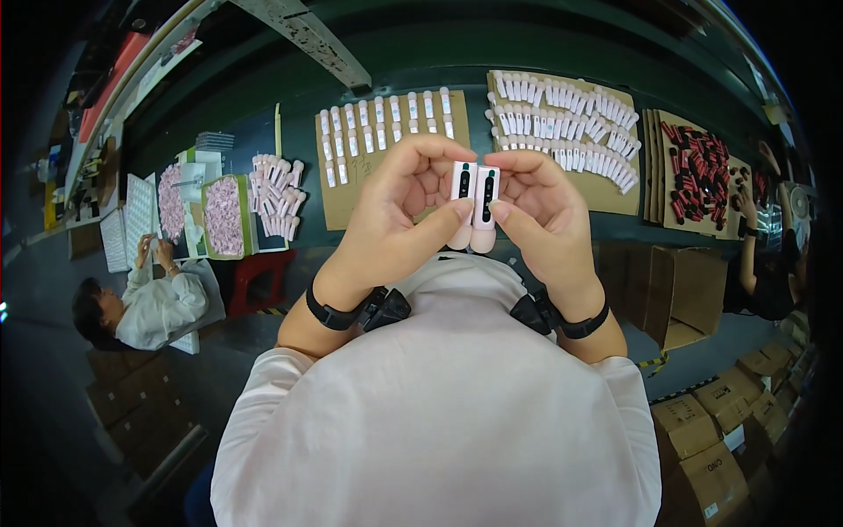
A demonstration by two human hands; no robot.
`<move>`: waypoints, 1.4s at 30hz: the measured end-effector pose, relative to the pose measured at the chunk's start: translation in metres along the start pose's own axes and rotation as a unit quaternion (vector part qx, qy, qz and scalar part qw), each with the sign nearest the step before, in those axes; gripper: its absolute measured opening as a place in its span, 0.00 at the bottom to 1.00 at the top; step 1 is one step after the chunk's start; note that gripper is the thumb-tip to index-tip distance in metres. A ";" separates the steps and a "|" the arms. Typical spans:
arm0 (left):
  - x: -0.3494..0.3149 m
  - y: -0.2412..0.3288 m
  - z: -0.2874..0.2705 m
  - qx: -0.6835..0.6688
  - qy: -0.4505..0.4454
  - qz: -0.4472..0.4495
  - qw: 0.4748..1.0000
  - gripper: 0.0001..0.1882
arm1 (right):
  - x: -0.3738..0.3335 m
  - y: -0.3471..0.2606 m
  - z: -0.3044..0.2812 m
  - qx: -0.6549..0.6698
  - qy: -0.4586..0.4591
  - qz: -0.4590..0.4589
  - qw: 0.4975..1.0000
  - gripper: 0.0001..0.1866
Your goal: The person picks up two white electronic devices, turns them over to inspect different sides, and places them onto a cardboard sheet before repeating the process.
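While both hands pinch them, left hand point(399, 211), right hand point(544, 215), two smooth white-and-pink plastic tubes point(474, 202), side by side, touching.

The two small tubes point(474, 198) are white on top with a black oval window each, and pale pink at the lower end. The wrist straps point(329, 314) are black. The shirt point(439, 413) is pale pink. The table point(421, 61) is dark green, with brown cardboard sheets point(338, 206) carrying rows of white tubes point(562, 119). One sheet holds red and black pieces point(698, 171). The boxes point(694, 435) are brown.
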State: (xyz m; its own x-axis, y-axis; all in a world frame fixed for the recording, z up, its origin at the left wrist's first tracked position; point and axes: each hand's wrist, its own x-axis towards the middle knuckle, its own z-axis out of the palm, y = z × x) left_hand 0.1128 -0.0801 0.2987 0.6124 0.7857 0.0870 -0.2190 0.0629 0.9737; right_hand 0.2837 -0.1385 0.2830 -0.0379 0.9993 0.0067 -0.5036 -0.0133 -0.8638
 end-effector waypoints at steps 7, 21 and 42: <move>-0.004 -0.005 -0.006 -0.006 0.029 -0.003 1.000 0.17 | 0.005 0.009 0.010 -0.022 0.016 0.000 1.000 0.18; -0.071 -0.110 -0.137 0.264 0.171 -0.118 0.942 0.06 | 0.056 0.154 0.023 -0.348 0.036 0.082 0.933 0.10; -0.074 -0.249 -0.252 0.587 -0.010 0.107 0.803 0.09 | 0.097 0.340 0.002 -0.656 -0.071 -0.115 0.743 0.11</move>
State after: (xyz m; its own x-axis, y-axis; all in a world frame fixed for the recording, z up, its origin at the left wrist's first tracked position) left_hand -0.0694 0.0006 -0.0030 0.6710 0.6906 0.2696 0.5382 -0.7039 0.4636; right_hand 0.1069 -0.0459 -0.0090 -0.2186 0.9544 0.2032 0.7595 0.2972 -0.5787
